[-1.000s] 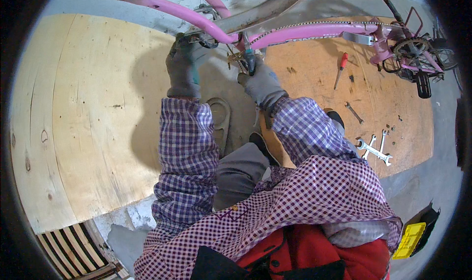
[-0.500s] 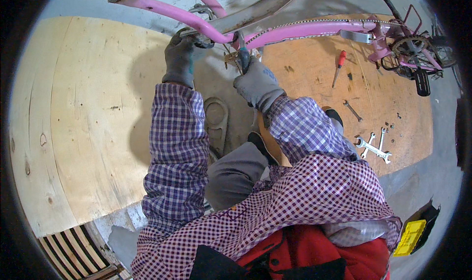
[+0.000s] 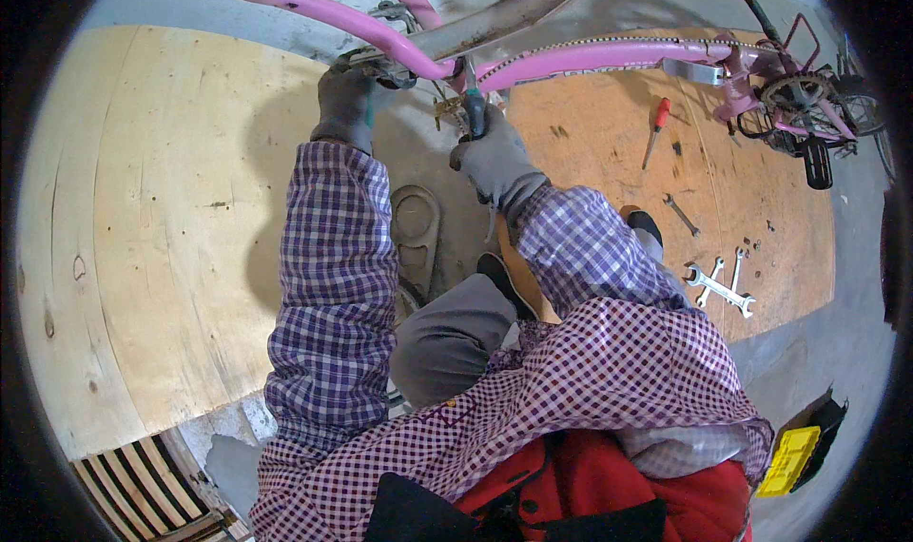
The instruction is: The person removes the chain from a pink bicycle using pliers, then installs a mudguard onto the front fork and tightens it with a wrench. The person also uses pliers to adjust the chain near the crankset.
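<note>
A pink bicycle frame (image 3: 590,62) lies across the top of the view, with a curved grey metal mudguard (image 3: 504,19) against it. My left hand (image 3: 344,105), in a grey glove, is closed round the mudguard's lower end beside the pink tube; some of its fingers are hidden. In a matching glove, my right hand (image 3: 499,157) grips a dark-handled hand tool (image 3: 474,109). Its metal end reaches up to the frame tube, and its exact kind cannot be made out. Beside the tool hangs a small rusty metal part (image 3: 445,112).
On the brown board (image 3: 590,152) to the right lie a red-handled screwdriver (image 3: 660,119), several spanners (image 3: 723,288) and small loose parts. Pale plywood (image 3: 171,228) covers the left. A grey chain guard (image 3: 416,228) lies between my arms; a yellow box (image 3: 791,458) sits lower right.
The tool's handle has swung slightly more upright in my right hand. My left forearm has shifted a little leftward, its hand still on the mudguard.
</note>
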A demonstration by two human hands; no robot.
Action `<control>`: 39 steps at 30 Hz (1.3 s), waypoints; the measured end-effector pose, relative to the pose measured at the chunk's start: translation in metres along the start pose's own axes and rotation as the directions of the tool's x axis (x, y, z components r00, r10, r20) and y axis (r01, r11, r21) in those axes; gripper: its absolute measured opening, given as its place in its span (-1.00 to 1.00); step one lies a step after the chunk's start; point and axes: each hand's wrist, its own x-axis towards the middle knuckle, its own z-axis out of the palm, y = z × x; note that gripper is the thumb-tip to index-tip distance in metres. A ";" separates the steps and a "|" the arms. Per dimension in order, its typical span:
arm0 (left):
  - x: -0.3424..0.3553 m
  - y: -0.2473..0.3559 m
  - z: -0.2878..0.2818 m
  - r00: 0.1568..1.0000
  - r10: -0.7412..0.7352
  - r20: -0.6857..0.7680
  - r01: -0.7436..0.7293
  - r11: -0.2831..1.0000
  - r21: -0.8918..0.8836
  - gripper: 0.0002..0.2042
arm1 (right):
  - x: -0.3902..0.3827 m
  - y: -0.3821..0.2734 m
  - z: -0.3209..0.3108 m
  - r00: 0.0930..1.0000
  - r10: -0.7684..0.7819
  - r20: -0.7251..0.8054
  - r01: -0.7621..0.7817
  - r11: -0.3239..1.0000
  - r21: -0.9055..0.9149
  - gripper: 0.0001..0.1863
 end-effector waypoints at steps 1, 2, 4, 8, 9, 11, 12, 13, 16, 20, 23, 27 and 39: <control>0.001 0.001 0.001 1.000 -0.001 0.002 0.001 0.998 -0.068 -0.75 | 0.001 0.001 0.001 1.000 0.001 -0.005 -0.001 1.000 0.024 -0.34; 0.002 0.003 0.002 0.999 0.034 0.000 -0.034 0.996 -0.077 -0.75 | 0.002 0.003 0.003 1.000 -0.008 -0.017 0.009 0.999 0.044 -0.32; 0.002 0.011 0.002 1.000 0.022 -0.001 -0.022 0.998 -0.056 -0.76 | 0.003 0.006 0.004 0.999 -0.035 -0.034 0.037 0.998 0.049 -0.30; -0.002 0.038 0.010 0.944 -0.321 -0.074 0.281 0.903 -0.326 -0.77 | 0.007 0.013 0.002 0.996 -0.075 -0.050 0.076 0.997 0.033 -0.32; -0.003 0.044 0.012 0.919 -0.390 -0.055 0.312 0.805 -0.504 -0.77 | 0.008 0.014 0.002 0.996 -0.066 -0.054 0.068 0.997 0.026 -0.33; -0.004 0.053 0.014 0.980 -0.169 -0.107 0.155 0.980 -0.123 -0.78 | 0.007 0.014 0.001 0.997 -0.068 -0.027 0.070 0.993 0.090 -0.36; -0.004 0.055 0.015 0.985 -0.136 -0.105 0.135 0.991 -0.012 -0.78 | 0.006 0.013 0.001 0.998 -0.055 -0.019 0.057 0.993 0.106 -0.38; -0.004 0.056 0.016 0.980 -0.156 -0.121 0.148 0.987 -0.071 -0.78 | 0.005 0.012 0.001 0.996 -0.081 -0.029 0.084 0.987 0.139 -0.38; -0.001 0.054 0.014 0.902 -0.402 -0.159 0.372 0.909 -0.190 -0.77 | -0.001 0.010 0.001 0.991 -0.108 -0.083 0.119 0.981 0.150 -0.42; 0.006 0.052 0.013 0.886 -0.431 -0.171 0.440 0.898 0.011 -0.73 | -0.004 0.006 0.001 0.975 -0.141 -0.170 0.152 0.987 0.053 -0.45; 0.005 0.058 0.017 0.891 -0.434 -0.130 0.453 0.863 0.226 -0.74 | -0.005 0.005 -0.001 0.979 -0.146 -0.141 0.149 0.989 0.012 -0.42; 0.000 0.073 0.025 0.888 -0.408 -0.211 0.410 0.911 -0.036 -0.75 | -0.006 0.005 -0.004 0.979 -0.141 -0.145 0.142 0.990 -0.005 -0.42; -0.001 0.057 0.020 0.934 -0.263 -0.244 0.349 0.818 0.457 -0.72 | -0.007 0.000 -0.004 0.988 -0.075 -0.134 0.067 0.996 -0.063 -0.43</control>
